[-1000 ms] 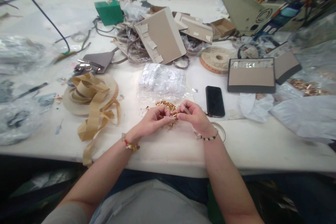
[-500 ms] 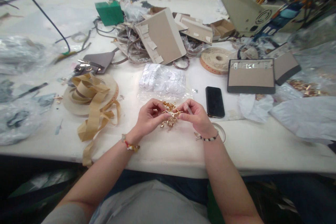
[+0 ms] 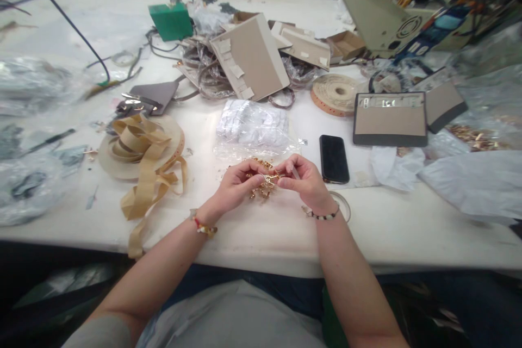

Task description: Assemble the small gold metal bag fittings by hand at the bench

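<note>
Over a small pile of gold metal fittings (image 3: 261, 194), my two hands meet close together at the table's front. My left hand (image 3: 236, 185) is closed, thumb and fingertips pinching one end of a small gold metal fitting (image 3: 269, 178). The other end lies in the closed fingers of my right hand (image 3: 305, 180). A thin whitish strip (image 3: 294, 172) shows along the right hand's fingers; whether it is gripped is unclear. The fitting's exact shape is too small to make out. Just behind the hands lies a clear plastic bag (image 3: 253, 125) with white contents.
A black phone (image 3: 334, 159) lies right of my hands, a ring-shaped band (image 3: 346, 205) by my right wrist. Tan ribbon (image 3: 142, 141) spills off a roll at left. Beige-and-grey panels (image 3: 389, 119), another roll (image 3: 336, 93) and a green block (image 3: 170, 20) stand farther back.
My left hand has lowered its curled fingers slightly around the fitting. The right hand stays almost where it was.
</note>
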A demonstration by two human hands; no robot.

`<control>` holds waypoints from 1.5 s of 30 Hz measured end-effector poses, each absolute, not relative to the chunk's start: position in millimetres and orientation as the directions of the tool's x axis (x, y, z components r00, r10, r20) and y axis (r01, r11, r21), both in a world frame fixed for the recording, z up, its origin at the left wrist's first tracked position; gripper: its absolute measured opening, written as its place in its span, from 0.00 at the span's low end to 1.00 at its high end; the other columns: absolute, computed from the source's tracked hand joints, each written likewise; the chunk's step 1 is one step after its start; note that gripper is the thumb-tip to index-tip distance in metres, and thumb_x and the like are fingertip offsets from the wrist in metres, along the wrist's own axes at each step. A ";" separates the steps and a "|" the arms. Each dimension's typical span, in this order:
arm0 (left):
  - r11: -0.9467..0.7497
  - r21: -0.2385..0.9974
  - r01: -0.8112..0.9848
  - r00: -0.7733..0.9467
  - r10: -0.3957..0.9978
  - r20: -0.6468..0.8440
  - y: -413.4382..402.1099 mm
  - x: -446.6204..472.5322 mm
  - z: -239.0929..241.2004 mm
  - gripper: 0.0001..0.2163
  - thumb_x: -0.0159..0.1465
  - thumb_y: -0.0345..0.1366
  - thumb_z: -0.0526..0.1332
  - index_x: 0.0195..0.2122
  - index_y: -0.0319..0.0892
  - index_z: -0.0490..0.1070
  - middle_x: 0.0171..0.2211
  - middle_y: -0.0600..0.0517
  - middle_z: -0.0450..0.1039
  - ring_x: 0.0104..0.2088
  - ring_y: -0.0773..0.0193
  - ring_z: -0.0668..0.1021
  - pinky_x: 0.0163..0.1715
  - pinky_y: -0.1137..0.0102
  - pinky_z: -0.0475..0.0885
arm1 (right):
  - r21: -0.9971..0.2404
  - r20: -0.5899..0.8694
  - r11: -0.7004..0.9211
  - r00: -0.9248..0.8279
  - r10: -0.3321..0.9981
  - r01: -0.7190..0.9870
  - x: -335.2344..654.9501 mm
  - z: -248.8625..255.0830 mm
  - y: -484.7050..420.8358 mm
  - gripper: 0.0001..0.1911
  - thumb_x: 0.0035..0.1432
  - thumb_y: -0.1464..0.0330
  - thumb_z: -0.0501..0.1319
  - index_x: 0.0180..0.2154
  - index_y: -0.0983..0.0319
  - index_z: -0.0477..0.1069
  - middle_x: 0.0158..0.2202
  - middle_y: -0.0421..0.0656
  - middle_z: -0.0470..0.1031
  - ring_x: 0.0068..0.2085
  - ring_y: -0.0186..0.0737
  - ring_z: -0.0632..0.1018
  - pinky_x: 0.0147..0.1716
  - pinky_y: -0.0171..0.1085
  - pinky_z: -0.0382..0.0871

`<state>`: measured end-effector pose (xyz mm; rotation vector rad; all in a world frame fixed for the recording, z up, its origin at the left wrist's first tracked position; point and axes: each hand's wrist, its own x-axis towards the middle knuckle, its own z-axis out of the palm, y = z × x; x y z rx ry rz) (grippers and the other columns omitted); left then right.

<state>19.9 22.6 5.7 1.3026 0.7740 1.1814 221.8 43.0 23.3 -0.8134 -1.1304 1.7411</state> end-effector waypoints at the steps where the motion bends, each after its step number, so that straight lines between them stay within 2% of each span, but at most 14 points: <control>1: -0.124 0.967 -0.221 0.277 0.943 0.184 22.7 19.7 5.9 0.10 0.64 0.42 0.67 0.38 0.40 0.75 0.34 0.50 0.76 0.32 0.66 0.77 0.33 0.72 0.72 | -0.929 -0.064 -0.201 -0.399 0.915 -0.312 221.8 23.4 42.9 0.23 0.42 0.69 0.79 0.28 0.59 0.64 0.37 0.41 0.82 0.35 0.36 0.81 0.33 0.34 0.76; 9: -0.150 0.978 -0.145 0.283 0.941 0.186 22.3 17.0 6.0 0.12 0.65 0.44 0.66 0.35 0.39 0.73 0.30 0.51 0.72 0.28 0.68 0.72 0.29 0.73 0.67 | -0.938 -0.074 -0.205 -0.416 0.906 -0.281 221.6 27.0 42.0 0.24 0.41 0.68 0.79 0.28 0.59 0.64 0.38 0.42 0.83 0.37 0.38 0.82 0.35 0.36 0.77; 17: -0.417 0.907 0.063 0.232 0.890 0.393 23.0 13.8 8.1 0.08 0.67 0.39 0.63 0.34 0.41 0.74 0.30 0.50 0.73 0.30 0.66 0.73 0.31 0.70 0.67 | -0.943 -0.086 -0.206 -0.407 0.909 -0.260 221.6 26.7 42.0 0.23 0.42 0.67 0.79 0.29 0.59 0.64 0.37 0.42 0.83 0.35 0.37 0.81 0.34 0.36 0.76; 20: -0.458 0.883 0.104 0.195 0.880 0.433 22.4 15.2 10.4 0.08 0.67 0.39 0.62 0.33 0.41 0.74 0.30 0.50 0.72 0.30 0.65 0.73 0.31 0.70 0.66 | -0.944 -0.084 -0.193 -0.371 0.925 -0.267 221.6 26.5 42.2 0.23 0.42 0.67 0.79 0.28 0.59 0.63 0.37 0.42 0.82 0.37 0.39 0.81 0.36 0.38 0.77; 24: -0.406 0.909 0.091 0.191 0.903 0.384 21.5 16.8 9.9 0.09 0.67 0.40 0.62 0.33 0.41 0.73 0.29 0.51 0.71 0.27 0.67 0.70 0.27 0.71 0.64 | -0.946 -0.075 -0.177 -0.349 0.934 -0.270 221.3 26.3 42.4 0.24 0.42 0.66 0.79 0.28 0.59 0.63 0.38 0.42 0.82 0.38 0.40 0.81 0.39 0.40 0.77; 34: -0.267 0.964 0.015 0.194 0.946 0.259 20.2 18.1 2.9 0.10 0.66 0.42 0.64 0.35 0.40 0.73 0.29 0.51 0.72 0.25 0.70 0.71 0.25 0.73 0.66 | -0.948 -0.089 -0.194 -0.374 0.923 -0.254 220.9 24.5 43.2 0.23 0.42 0.66 0.79 0.28 0.59 0.63 0.38 0.42 0.82 0.39 0.40 0.81 0.37 0.38 0.77; 39: -0.203 0.977 -0.065 0.164 0.964 0.211 19.9 21.8 3.2 0.11 0.63 0.43 0.67 0.39 0.40 0.72 0.34 0.50 0.75 0.29 0.68 0.74 0.28 0.73 0.70 | -0.951 -0.082 -0.187 -0.380 0.921 -0.248 220.9 25.3 42.5 0.24 0.41 0.66 0.79 0.28 0.59 0.63 0.38 0.42 0.83 0.36 0.40 0.81 0.35 0.39 0.77; 42: -0.352 0.936 -0.005 -0.008 0.936 0.352 18.7 22.9 4.6 0.11 0.61 0.39 0.69 0.41 0.43 0.72 0.36 0.51 0.74 0.28 0.70 0.72 0.26 0.75 0.67 | -0.947 -0.067 -0.175 -0.371 0.926 -0.268 219.9 25.1 42.5 0.25 0.41 0.67 0.79 0.28 0.59 0.62 0.37 0.42 0.83 0.35 0.39 0.81 0.33 0.37 0.76; 45: -0.576 0.799 0.173 -0.088 0.799 0.595 17.4 21.5 7.5 0.04 0.61 0.33 0.68 0.35 0.43 0.73 0.30 0.53 0.74 0.26 0.70 0.71 0.25 0.74 0.66 | -0.947 -0.064 -0.170 -0.356 0.932 -0.273 219.2 25.6 42.7 0.26 0.40 0.67 0.79 0.28 0.59 0.62 0.37 0.42 0.83 0.35 0.39 0.82 0.33 0.37 0.76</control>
